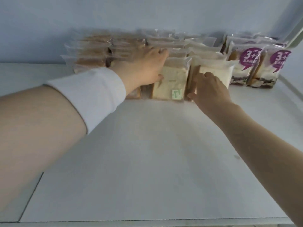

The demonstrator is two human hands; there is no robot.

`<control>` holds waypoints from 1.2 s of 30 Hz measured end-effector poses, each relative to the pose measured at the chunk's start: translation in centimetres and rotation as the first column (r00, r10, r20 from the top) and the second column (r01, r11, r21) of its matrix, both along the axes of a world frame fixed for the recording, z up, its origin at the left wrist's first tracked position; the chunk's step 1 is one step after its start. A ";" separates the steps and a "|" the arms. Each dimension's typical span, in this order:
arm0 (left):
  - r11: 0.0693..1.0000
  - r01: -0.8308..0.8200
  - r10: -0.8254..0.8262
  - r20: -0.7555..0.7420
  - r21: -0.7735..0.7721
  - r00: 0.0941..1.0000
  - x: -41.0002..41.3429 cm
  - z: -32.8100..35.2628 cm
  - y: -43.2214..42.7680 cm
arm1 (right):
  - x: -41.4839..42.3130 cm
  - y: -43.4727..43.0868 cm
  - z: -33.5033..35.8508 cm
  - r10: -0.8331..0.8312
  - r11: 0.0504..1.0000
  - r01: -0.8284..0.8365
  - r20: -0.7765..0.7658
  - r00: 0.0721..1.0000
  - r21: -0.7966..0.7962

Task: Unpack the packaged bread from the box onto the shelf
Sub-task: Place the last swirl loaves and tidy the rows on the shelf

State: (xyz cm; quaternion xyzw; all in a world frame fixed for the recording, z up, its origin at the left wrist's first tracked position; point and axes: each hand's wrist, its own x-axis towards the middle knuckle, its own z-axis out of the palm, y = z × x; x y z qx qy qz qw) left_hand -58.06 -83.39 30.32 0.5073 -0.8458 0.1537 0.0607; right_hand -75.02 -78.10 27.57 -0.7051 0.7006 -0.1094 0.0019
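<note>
Bread packs (170, 82) stand in rows at the back of the white shelf (147, 161). Left hand (146, 68) lies flat with fingers together across the pack tops. Right hand (211, 89) has its fingers (199, 76) loosely curled against the pack (216, 72) just beyond them.

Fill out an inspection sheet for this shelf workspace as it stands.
Surface: white shelf, front part bare.
Job's things: clear-wrapped bread packs standing in rows at the back; purple-labelled packs at right; the box is not in view.
Clutter: nothing seen.
Hands: left hand flat against the packs, white wristband on that arm; right hand touching the front pack beside it.
Cables: nothing seen.
Surroundings: plain pale wall behind.
</note>
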 end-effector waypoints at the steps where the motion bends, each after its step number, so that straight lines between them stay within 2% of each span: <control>1: 0.997 -0.053 0.054 -0.018 0.047 0.998 -0.8 -0.1 -0.3 | -0.5 -0.1 0.0 0.014 1.000 -0.014 0.027 1.000 0.004; 3: 0.983 -0.125 0.131 -0.040 0.131 0.991 -1.7 -0.6 -0.9 | -0.9 -0.4 -0.2 0.037 0.999 -0.037 0.103 0.994 0.003; 7: 0.970 -0.147 0.152 -0.009 0.196 0.988 -1.7 -1.5 -1.7 | 0.1 -1.1 -2.1 0.049 0.998 -0.058 0.256 0.965 0.029; 13: 0.994 -0.106 0.107 -0.058 0.007 0.993 -1.3 -2.8 -2.3 | 2.0 -2.5 -5.6 -0.042 0.999 0.042 0.478 0.877 0.012; 17: 0.993 -0.087 0.085 -0.031 -0.083 0.996 -0.9 -3.4 -2.8 | 3.4 -4.0 -7.0 -0.055 0.987 0.124 0.518 0.854 -0.099; 20: 0.992 -0.080 0.079 -0.017 -0.095 0.997 -0.8 -3.3 -3.2 | 4.0 -5.0 -7.6 -0.074 0.976 0.175 0.556 0.828 -0.132; 25: 0.999 -0.039 0.039 -0.016 0.018 0.999 -0.4 -2.1 -3.8 | 4.0 -4.3 -8.2 -0.029 0.988 0.118 0.639 0.769 -0.096; 29: 0.986 -0.063 0.059 0.026 0.151 0.998 -0.8 -1.8 -4.7 | 4.5 -4.8 -8.5 -0.087 0.985 0.163 0.657 0.749 -0.056; 33: 0.987 -0.058 0.058 0.009 0.148 0.998 -1.0 -2.2 -5.1 | 5.0 -6.1 -8.3 -0.164 0.969 0.246 0.656 0.736 -0.033; 36: 0.987 -0.069 0.066 0.031 0.143 0.997 -1.3 -2.1 -5.1 | 4.9 -6.2 -7.6 -0.177 0.975 0.223 0.654 0.736 0.013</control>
